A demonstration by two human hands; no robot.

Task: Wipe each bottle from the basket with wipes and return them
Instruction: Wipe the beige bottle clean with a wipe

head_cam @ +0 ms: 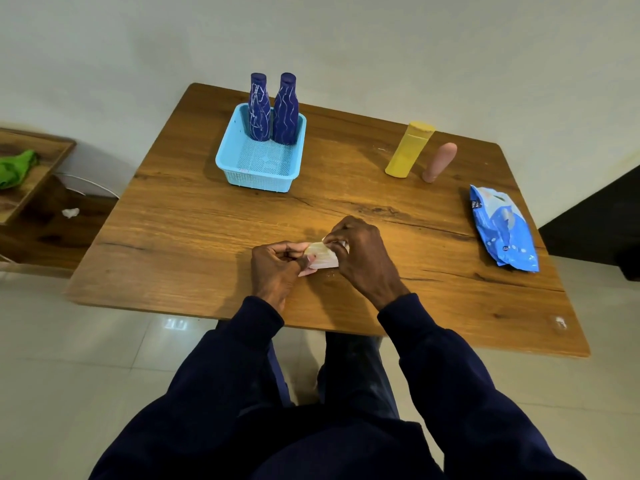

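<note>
Left hand (pixel 273 268), right hand (pixel 360 258) at opposite ends of crosswise wipe (pixel 322 257)

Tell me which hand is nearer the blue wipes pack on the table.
Right. The right hand is to the left of the wipes pack, with bare table between them. The left hand sits farther left. Both hands pinch a wipe.

light: soft, even, warm patch on my table (pixel 381 209) | glare: white reflection on floor tile (pixel 176 323) | shadows: faint, left of basket (pixel 259 181) | edges: I see wide-angle bowing | focus: sharp
</note>
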